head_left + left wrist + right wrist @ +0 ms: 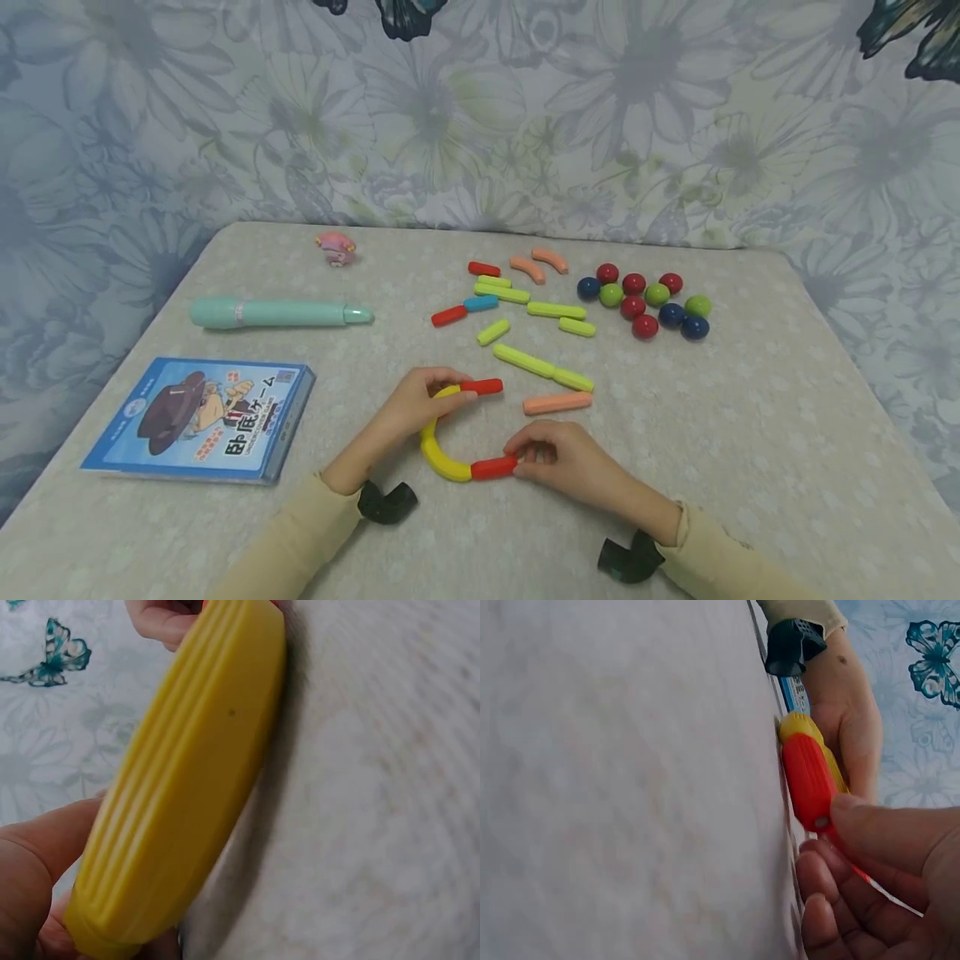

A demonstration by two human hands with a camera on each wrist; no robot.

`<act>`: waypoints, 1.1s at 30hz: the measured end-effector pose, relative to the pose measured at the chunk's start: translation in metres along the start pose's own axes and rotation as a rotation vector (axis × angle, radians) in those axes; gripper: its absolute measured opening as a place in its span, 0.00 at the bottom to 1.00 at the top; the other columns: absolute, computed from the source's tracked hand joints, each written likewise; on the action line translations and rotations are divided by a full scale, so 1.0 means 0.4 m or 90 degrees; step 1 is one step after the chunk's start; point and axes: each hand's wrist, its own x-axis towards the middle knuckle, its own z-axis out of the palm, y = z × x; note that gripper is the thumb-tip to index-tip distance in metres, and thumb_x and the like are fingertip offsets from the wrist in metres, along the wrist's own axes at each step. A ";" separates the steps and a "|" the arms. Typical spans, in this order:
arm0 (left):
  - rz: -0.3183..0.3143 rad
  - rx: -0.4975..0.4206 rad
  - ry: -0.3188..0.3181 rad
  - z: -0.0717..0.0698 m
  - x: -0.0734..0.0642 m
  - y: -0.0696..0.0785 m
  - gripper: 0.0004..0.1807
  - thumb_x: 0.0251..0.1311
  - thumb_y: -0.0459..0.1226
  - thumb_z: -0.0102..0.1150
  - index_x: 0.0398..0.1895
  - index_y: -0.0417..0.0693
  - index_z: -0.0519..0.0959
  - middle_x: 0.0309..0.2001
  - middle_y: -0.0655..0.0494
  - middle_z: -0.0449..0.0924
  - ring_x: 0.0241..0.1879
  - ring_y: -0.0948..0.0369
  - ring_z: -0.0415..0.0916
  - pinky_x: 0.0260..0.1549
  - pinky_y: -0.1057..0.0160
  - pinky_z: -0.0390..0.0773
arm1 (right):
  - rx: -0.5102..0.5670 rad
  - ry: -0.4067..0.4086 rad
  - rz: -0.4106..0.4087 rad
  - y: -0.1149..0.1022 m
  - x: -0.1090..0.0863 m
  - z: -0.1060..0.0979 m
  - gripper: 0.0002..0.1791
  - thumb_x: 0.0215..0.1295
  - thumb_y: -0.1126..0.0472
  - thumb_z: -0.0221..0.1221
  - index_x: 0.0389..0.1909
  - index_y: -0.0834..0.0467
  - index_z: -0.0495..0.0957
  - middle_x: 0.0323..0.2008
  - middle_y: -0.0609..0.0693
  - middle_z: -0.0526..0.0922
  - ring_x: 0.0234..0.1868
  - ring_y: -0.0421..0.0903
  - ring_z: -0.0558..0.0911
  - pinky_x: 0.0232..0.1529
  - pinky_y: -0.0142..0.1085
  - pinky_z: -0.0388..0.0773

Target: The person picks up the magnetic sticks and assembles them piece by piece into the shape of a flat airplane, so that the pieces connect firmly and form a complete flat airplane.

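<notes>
A U-shaped toy piece lies on the table, made of a yellow curve (442, 465) with a red stick at each end. My left hand (416, 408) grips its upper arm where yellow meets the upper red stick (483, 387). At the lower arm, the thumb and fingertips of my right hand (570, 460) pinch the free end of the lower red stick (492, 468). Ridges run along the yellow curve (180, 765) in the left wrist view. The right wrist view shows a small hole in the end of the red stick (808, 780).
Beyond the hands lie several green sticks (525, 362), an orange stick (557, 403) and a joined red-and-blue stick (450, 315). Coloured balls (633, 307) cluster at back right. Leftward are a blue box (202, 417), a mint tube (292, 313) and a pink figurine (337, 248).
</notes>
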 end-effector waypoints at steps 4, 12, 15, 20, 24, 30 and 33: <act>-0.008 -0.012 -0.002 -0.001 -0.005 -0.007 0.14 0.55 0.39 0.66 0.43 0.43 0.82 0.35 0.56 0.79 0.28 0.58 0.72 0.29 0.64 0.73 | 0.019 -0.007 0.001 -0.001 -0.003 -0.032 0.12 0.57 0.64 0.65 0.42 0.54 0.82 0.36 0.40 0.81 0.35 0.39 0.77 0.36 0.33 0.75; -0.016 -0.051 -0.009 0.000 -0.003 -0.017 0.16 0.54 0.39 0.67 0.43 0.39 0.82 0.36 0.53 0.79 0.27 0.59 0.74 0.29 0.66 0.76 | 0.048 0.134 0.028 0.031 0.038 -0.203 0.13 0.62 0.63 0.61 0.46 0.63 0.80 0.42 0.52 0.82 0.41 0.45 0.79 0.41 0.35 0.76; -0.016 -0.046 -0.010 0.003 -0.002 -0.018 0.16 0.54 0.39 0.67 0.43 0.39 0.82 0.35 0.53 0.79 0.26 0.59 0.73 0.28 0.67 0.75 | 0.056 0.235 0.068 0.073 0.058 -0.269 0.15 0.64 0.60 0.59 0.48 0.65 0.78 0.44 0.55 0.81 0.42 0.46 0.79 0.41 0.34 0.76; -0.022 -0.046 -0.019 0.008 -0.002 -0.021 0.16 0.54 0.40 0.67 0.44 0.41 0.82 0.36 0.54 0.79 0.26 0.59 0.74 0.28 0.67 0.75 | 0.033 0.396 0.178 0.141 0.051 -0.343 0.20 0.66 0.53 0.57 0.51 0.64 0.77 0.47 0.56 0.77 0.42 0.43 0.75 0.39 0.28 0.72; -0.015 -0.070 -0.028 0.006 -0.003 -0.018 0.16 0.54 0.39 0.67 0.44 0.39 0.81 0.38 0.52 0.80 0.29 0.58 0.77 0.32 0.64 0.77 | -0.006 0.467 0.220 0.183 0.027 -0.375 0.19 0.67 0.55 0.56 0.51 0.65 0.76 0.48 0.56 0.75 0.39 0.41 0.73 0.33 0.26 0.69; -0.015 -0.079 -0.027 -0.001 0.000 -0.015 0.16 0.54 0.38 0.66 0.44 0.38 0.81 0.39 0.52 0.79 0.29 0.58 0.77 0.33 0.63 0.77 | -0.097 0.392 0.249 0.214 0.017 -0.391 0.23 0.65 0.53 0.58 0.54 0.67 0.74 0.45 0.59 0.75 0.40 0.48 0.72 0.34 0.32 0.69; -0.020 -0.082 -0.028 -0.002 0.003 -0.014 0.16 0.54 0.38 0.67 0.44 0.38 0.81 0.39 0.52 0.79 0.30 0.58 0.77 0.34 0.64 0.77 | -0.155 0.350 0.255 0.217 0.021 -0.387 0.25 0.63 0.55 0.61 0.54 0.68 0.74 0.39 0.61 0.76 0.38 0.52 0.72 0.34 0.38 0.68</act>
